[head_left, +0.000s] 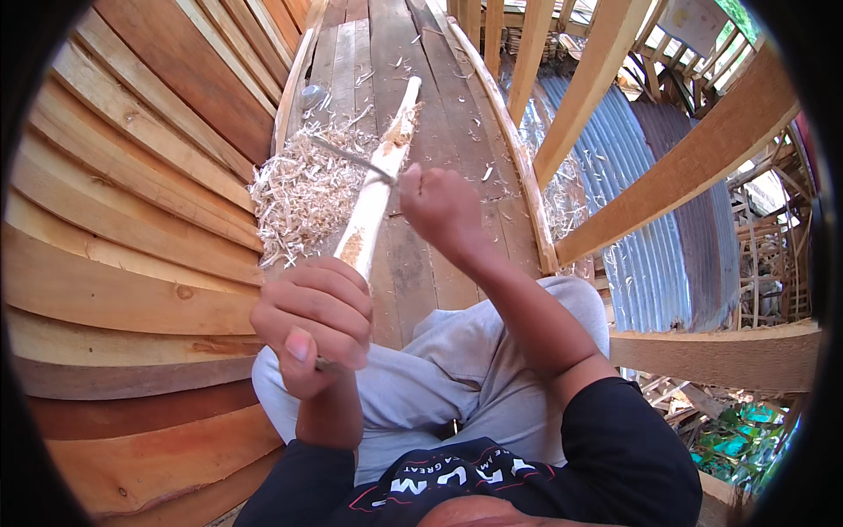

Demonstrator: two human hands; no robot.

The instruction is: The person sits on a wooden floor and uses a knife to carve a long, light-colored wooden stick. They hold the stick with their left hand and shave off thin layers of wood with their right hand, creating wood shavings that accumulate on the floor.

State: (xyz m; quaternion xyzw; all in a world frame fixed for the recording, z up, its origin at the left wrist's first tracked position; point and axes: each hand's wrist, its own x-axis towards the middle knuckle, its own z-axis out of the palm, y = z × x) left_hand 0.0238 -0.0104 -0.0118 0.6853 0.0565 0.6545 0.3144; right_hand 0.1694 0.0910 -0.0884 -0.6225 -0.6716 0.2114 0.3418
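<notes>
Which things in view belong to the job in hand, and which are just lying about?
Job:
- stick, gripped in the left hand
- blade, held in the right hand, crossing the stick

Lying about:
- shavings, likely waste
- grey container, beyond them

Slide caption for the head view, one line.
Left hand holds a pale stick, right hand a thin blade across it; shavings heap at left.

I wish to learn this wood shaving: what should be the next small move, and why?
Perhaps a light stroke with the blade over the far brown patch on the stick: the right hand holds the blade across the stick, the left hand grips its near end, and that patch looks darker than the surrounding wood.
</notes>
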